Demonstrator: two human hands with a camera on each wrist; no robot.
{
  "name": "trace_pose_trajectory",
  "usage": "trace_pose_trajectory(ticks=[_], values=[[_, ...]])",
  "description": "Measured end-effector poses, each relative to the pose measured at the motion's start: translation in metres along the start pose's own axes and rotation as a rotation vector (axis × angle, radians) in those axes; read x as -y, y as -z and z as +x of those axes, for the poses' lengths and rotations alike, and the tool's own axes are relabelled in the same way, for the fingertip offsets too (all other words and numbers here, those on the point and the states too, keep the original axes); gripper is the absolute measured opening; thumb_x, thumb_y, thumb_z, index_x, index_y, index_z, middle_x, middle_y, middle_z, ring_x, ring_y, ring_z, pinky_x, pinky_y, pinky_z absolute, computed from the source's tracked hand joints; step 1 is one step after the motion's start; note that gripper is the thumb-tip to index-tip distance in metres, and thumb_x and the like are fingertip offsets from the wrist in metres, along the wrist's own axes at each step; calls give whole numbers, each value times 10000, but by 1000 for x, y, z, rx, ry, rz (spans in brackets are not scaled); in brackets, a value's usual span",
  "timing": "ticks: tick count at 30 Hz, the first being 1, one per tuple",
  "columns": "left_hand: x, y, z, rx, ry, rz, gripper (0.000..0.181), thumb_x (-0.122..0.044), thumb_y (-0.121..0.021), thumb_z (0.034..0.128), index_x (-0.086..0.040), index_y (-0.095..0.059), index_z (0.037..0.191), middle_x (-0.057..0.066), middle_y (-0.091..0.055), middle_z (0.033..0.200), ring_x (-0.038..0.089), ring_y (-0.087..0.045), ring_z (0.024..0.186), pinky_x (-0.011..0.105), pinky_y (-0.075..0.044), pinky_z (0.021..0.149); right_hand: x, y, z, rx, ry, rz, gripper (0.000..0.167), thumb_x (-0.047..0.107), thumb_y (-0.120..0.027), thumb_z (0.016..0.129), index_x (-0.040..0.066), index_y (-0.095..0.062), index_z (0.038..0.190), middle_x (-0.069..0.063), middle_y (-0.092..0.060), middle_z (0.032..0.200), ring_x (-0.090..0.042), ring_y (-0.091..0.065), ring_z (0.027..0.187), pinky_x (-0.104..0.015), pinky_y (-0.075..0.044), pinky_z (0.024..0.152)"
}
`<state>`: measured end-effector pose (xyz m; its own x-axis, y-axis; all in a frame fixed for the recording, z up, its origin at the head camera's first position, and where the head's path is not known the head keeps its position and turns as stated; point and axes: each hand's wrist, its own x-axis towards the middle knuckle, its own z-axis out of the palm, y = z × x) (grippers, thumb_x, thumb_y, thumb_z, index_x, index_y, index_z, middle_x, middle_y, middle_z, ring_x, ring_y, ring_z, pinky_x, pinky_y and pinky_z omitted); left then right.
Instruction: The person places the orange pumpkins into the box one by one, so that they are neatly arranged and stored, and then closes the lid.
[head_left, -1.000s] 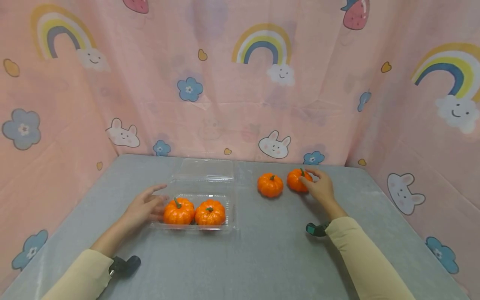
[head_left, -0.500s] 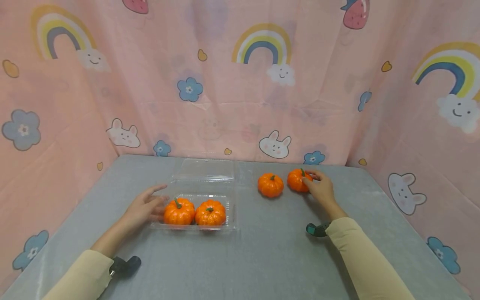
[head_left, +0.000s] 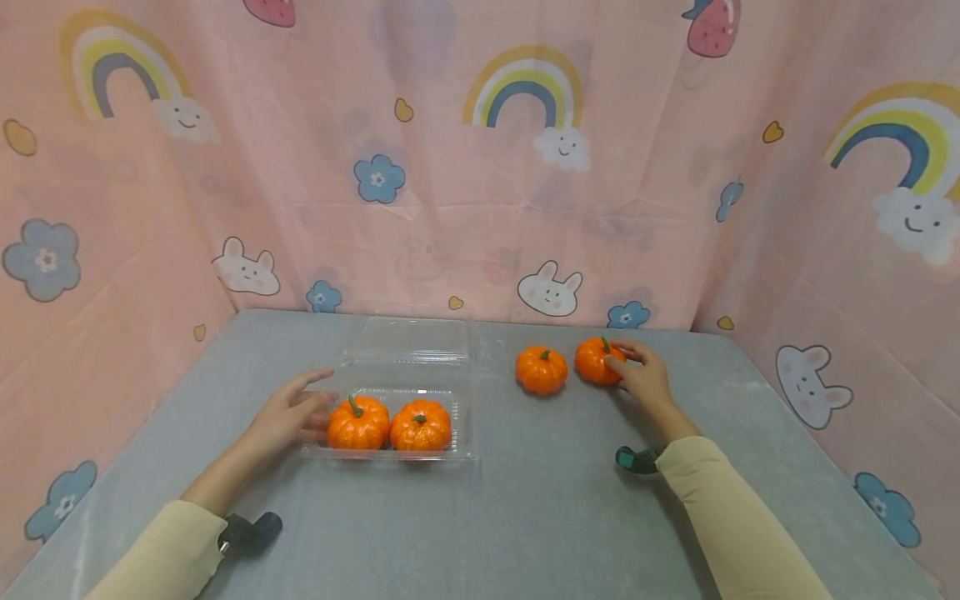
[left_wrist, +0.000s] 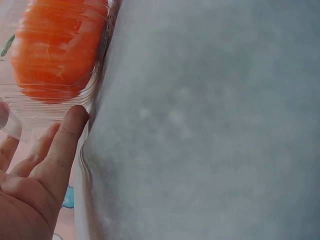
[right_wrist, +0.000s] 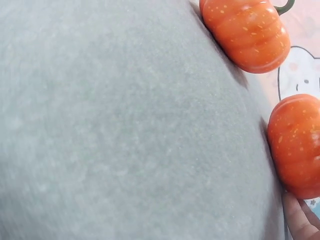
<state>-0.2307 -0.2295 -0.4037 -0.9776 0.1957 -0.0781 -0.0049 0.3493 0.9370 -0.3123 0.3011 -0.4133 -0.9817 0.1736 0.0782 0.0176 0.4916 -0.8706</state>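
Note:
Two orange toy pumpkins, a left one (head_left: pixel 358 422) and a right one (head_left: pixel 421 425), sit side by side in a clear plastic clamshell box (head_left: pixel 461 421), lid raised back. My left hand (head_left: pixel 288 412) is at the box's left side, its fingers extended. In the left wrist view a fingertip (left_wrist: pixel 76 117) meets the ribbed plastic wall, with an orange pumpkin (left_wrist: pixel 57 47) behind it. My right hand (head_left: pixel 643 375) holds the far right pumpkin (head_left: pixel 596 361) by its right side, thumb in front and fingers behind. That pumpkin rests on the table; another pumpkin (head_left: pixel 541 371) stands just left of it.
A grey table (head_left: pixel 540 517) lies under everything. Pink patterned cloth (head_left: pixel 480 233) hangs along the back and both sides. Each wrist wears a dark camera mount, such as the left mount (head_left: pixel 253 533). The clear lid (head_left: pixel 414 339) reaches toward the table's back edge.
My right thumb and fingers have shifted very slightly on the far right pumpkin. The left hand, the box and the pumpkins look the same.

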Motion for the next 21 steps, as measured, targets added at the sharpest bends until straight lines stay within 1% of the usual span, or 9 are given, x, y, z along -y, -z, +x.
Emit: trace_pose_trajectory(ticks=[6, 11, 14, 18, 21], values=[[0, 0, -1, 1, -7, 9, 605, -344, -465, 1016, -100, -237, 1521, 312, -431, 1428, 285, -684, 990, 364, -596, 789, -2, 0, 1, -3, -29, 20, 518, 344, -593, 952, 77, -501, 1386, -220, -382, 1476, -321, -516, 1156, -198, -559, 804], [0, 0, 0, -5, 1, 16, 608, -359, -464, 1014, -107, -240, 1521, 308, -435, 1426, 274, -685, 988, 366, -595, 794, 1, 1, 0, -2, -85, 67, 515, 320, -611, 943, 85, -498, 1387, -203, -371, 1485, -289, -523, 1114, -213, -567, 791], [0, -1, 0, -7, 7, 19, 612, -371, -466, 1012, -115, -242, 1521, 302, -441, 1425, 264, -685, 985, 363, -594, 797, 2, 3, -1, 9, -104, 92, 525, 305, -616, 942, 77, -483, 1396, -203, -360, 1489, -307, -516, 1149, -239, -565, 813], [0, -1, 0, -5, 4, 16, 615, -370, -465, 1012, -109, -238, 1522, 305, -437, 1426, 270, -684, 988, 363, -594, 795, 3, 5, -2, 29, -101, 101, 539, 300, -615, 943, 69, -467, 1407, -211, -347, 1497, -343, -488, 1221, -282, -553, 855], [0, 0, 0, -2, 1, 18, 614, -366, -460, 1015, -104, -234, 1522, 309, -432, 1429, 279, -683, 994, 365, -594, 795, 4, 6, -4, 37, -87, 103, 545, 307, -614, 943, 69, -466, 1410, -209, -347, 1499, -350, -469, 1242, -308, -546, 882]])
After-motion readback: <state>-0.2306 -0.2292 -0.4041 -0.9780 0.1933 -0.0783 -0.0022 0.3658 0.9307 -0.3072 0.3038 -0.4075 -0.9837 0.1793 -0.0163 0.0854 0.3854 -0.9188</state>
